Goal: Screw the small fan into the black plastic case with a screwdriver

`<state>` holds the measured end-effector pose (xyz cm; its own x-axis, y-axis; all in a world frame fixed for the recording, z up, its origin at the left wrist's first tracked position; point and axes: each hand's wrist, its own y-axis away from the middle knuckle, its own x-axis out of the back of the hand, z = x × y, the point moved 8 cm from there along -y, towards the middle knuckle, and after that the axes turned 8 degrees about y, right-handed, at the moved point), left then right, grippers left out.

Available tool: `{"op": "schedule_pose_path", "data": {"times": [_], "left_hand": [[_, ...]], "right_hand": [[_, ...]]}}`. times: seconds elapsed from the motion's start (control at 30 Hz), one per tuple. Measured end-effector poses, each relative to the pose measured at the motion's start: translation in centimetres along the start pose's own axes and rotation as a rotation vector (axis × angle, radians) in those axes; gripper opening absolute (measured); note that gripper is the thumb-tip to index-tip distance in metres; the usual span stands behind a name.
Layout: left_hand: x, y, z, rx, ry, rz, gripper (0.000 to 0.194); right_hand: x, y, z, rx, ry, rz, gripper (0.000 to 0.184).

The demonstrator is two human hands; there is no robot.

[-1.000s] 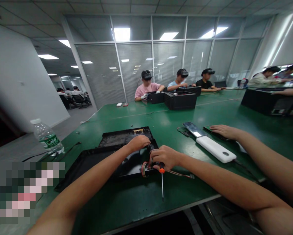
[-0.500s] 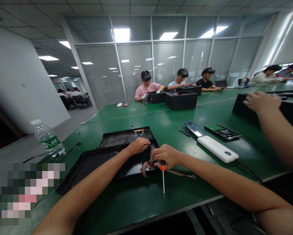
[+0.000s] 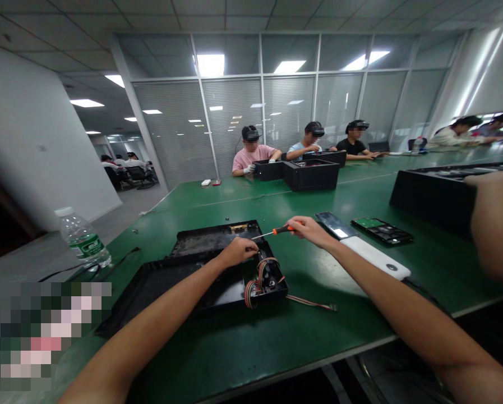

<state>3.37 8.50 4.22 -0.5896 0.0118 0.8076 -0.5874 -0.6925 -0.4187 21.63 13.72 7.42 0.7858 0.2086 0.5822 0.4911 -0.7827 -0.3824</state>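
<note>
My right hand (image 3: pixel 305 229) is closed around the orange and black handle of a screwdriver (image 3: pixel 283 229), whose shaft points left toward my other hand. Over the far part of an opened black case (image 3: pixel 158 286), my left hand (image 3: pixel 239 251) is closed with its fingertips pinched together at the case's inner edge; what they hold, if anything, is too small to make out. Striped multi-coloured wires (image 3: pixel 251 292) loop inside the case's right end. One wire bundle (image 3: pixel 312 302) trails out onto the green table. Behind the case lies a black panel (image 3: pixel 209 238).
To the right lie a white power bank (image 3: pixel 373 257), a phone (image 3: pixel 334 222) and a circuit board in a black frame (image 3: pixel 381 230). A water bottle (image 3: pixel 83 241) stands left. A black box (image 3: pixel 434 196) is near a co-worker's hand (image 3: pixel 495 224). People sit across the green table (image 3: pixel 243 202).
My right hand has lifted from the wires, moved up and turned the screwdriver from pointing down to pointing left. My left hand has stayed put. The co-worker's hand at right has moved right and nearer.
</note>
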Motion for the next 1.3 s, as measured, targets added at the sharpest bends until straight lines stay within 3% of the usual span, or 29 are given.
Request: {"op": "schedule_pose_path", "data": {"times": [0.07,0.13,0.3,0.43,0.77,1.03,1.17,1.3], "left_hand": [[0.0,0.1,-0.4,0.052,0.05,0.015,0.013],[-0.1,0.1,-0.6,0.076,0.109,0.037,0.021],[-0.3,0.3,-0.8,0.092,0.131,0.051,0.027],[-0.3,0.2,-0.7,0.089,0.104,0.027,0.023],[-0.5,0.1,-0.7,0.087,0.083,0.017,0.024],[-0.4,0.2,-0.1,0.092,0.076,0.027,0.023],[-0.3,0.2,0.1,0.086,0.034,0.036,0.023],[-0.2,0.3,0.4,0.079,0.023,0.046,0.025]], "right_hand": [[1.4,0.2,-0.4,0.021,0.07,0.199,0.035],[1.5,0.6,-1.2,0.058,0.141,0.311,0.032],[0.3,1.0,-2.7,0.096,0.229,0.342,0.032],[0.4,0.9,-2.7,0.071,0.283,0.34,0.033],[0.2,0.9,-3.7,0.11,0.472,0.311,0.034],[-1.4,-1.4,-10.6,0.049,1.118,0.049,0.055],[-4.2,-2.1,-14.4,0.188,1.173,-0.094,0.051],[-5.0,-1.9,-15.3,0.155,1.218,-0.045,0.05]]}}
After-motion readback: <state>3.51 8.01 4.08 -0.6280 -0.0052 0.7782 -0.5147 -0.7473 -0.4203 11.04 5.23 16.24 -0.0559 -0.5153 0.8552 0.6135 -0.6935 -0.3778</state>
